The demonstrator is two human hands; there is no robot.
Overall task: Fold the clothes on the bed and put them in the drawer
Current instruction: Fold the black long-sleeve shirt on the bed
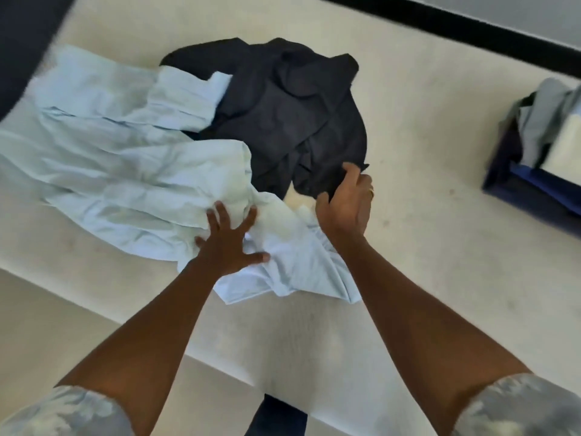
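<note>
While the light blue garment (119,171) and the dark navy garment (289,114) lie crumpled and overlapping on the bed (424,136), no fold appears complete, so the task stands near its start; folding and stowing of both remain. At the right edge, a dark blue container (515,190) holding grey cloth may be the drawer, though this cannot be confirmed. Left hand (229,243): palm down, fingers splayed, pressing flat on the blue garment's near part, grip released. Right hand (345,202): edge-on, fingers extended against the navy garment's near hem, grip released, nothing clasped.
</note>
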